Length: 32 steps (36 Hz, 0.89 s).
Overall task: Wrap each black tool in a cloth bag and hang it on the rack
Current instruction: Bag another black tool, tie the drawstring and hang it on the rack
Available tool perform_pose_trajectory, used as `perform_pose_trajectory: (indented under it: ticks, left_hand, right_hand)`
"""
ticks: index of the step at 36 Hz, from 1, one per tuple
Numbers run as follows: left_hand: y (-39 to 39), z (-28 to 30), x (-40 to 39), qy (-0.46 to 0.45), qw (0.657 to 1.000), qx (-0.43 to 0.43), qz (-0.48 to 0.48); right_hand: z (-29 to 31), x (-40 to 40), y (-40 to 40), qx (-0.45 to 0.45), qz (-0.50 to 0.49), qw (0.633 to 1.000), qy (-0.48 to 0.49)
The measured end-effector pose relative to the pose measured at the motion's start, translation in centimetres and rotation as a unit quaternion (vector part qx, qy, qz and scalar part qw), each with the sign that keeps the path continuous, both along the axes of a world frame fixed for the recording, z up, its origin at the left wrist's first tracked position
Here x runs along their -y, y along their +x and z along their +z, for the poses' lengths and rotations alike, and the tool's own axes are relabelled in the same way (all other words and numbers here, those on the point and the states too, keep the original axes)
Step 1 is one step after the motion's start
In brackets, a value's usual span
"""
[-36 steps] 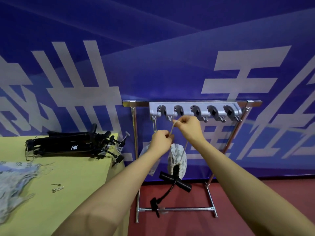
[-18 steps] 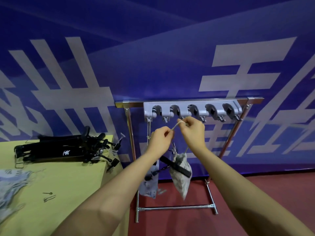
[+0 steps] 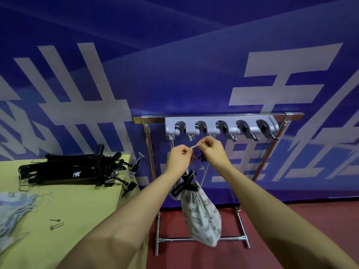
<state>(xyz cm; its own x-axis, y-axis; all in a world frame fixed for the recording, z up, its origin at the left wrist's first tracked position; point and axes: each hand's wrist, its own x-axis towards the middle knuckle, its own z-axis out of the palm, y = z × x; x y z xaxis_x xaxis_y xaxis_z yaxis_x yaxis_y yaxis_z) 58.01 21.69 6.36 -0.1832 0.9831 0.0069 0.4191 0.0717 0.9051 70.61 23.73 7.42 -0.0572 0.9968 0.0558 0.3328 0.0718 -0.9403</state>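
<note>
Even, moderately bright light; soft shadows; wide-angle bending at edges; slight softness throughout.

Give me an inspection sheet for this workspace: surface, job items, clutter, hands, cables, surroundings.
Surface: yellow-green table, at left.
Job items: leaf-print drawstring cloth bag hangs from its cord, black tool handle sticking out at the top; pile of black tools on the table; grey five-clamp holder on the chrome rack; another bag behind the left hand, mostly hidden.
Clutter: pale blue-grey cloth bags at the table's left edge; small metal pins.
Hands: left hand and right hand each pinch the beige drawstring cord below the hooks.
Cables: nothing seen.
Surroundings: blue banner wall, red floor.
</note>
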Motion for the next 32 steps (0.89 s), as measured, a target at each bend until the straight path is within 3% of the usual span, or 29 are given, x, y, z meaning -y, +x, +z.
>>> perform_pose_trajectory:
  ticks: [13, 20, 32]
  left_hand:
    - [-0.5, -2.0, -5.3, -0.023, 0.996, 0.038, 0.077]
    - [-1.1, -3.9, -6.8, -0.05, 0.997, -0.005, 0.063]
    - [-1.7, -3.8, -6.3, -0.1, 0.994, -0.04, 0.005]
  right_hand:
    - [-2.1, -5.2, -2.0, 0.053, -0.053, 0.996, 0.037]
    - [-4.1, -6.4, -2.4, 0.121, -0.052, 0.991, 0.008]
    - [-4.4, -4.4, -2.2, 0.142, -0.056, 0.988, -0.036]
